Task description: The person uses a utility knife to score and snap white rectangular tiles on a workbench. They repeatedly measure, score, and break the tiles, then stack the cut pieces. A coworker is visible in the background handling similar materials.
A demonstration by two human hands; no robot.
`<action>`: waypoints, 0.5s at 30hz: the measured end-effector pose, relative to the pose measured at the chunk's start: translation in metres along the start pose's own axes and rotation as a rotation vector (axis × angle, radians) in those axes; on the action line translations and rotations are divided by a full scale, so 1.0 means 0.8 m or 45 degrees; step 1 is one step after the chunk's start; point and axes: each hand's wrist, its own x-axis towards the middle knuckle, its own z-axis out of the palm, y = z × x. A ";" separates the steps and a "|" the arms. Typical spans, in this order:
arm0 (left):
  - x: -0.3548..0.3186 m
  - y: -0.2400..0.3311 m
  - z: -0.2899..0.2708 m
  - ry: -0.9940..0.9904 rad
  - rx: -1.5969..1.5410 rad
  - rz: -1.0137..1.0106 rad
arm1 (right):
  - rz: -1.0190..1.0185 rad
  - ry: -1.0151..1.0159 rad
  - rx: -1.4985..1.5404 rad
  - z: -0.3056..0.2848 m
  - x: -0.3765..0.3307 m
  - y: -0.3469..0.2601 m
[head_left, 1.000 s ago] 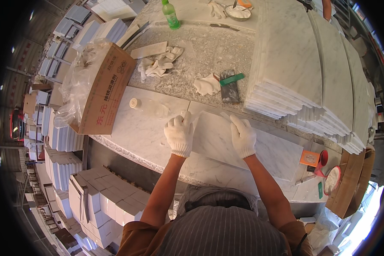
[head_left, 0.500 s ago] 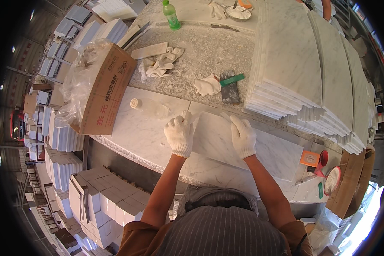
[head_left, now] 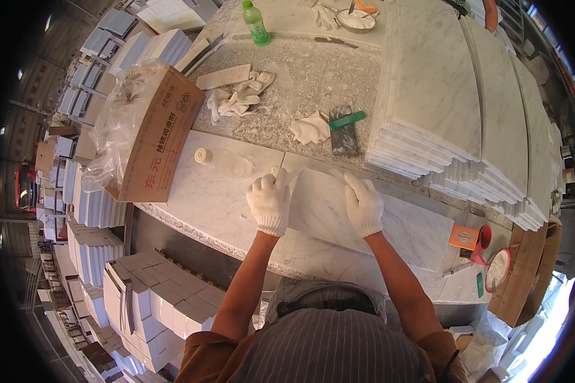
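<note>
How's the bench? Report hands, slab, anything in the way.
Left hand by left end of marble slab. Right hand over slab; both grips unclear. Nearby: transparent bottle lying left of left hand, orange box at slab's right end.

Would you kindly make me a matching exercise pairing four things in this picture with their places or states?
Things
1. Clear plastic bottle with a pale cap
2. Green plastic bottle
3. White rectangular marble slab
4. Brown cardboard carton

Places or states
A. Beneath the white-gloved right hand
B. Near the picture's top edge
C. With crumpled clear plastic sheeting at its left
D. Lying on its side, left of the white-gloved left hand

Pairs: 1-D; 2-B; 3-A; 4-C
</note>
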 end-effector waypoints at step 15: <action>-0.053 -0.028 0.029 0.184 -0.470 -0.557 | 0.088 -0.016 0.061 -0.005 -0.001 -0.007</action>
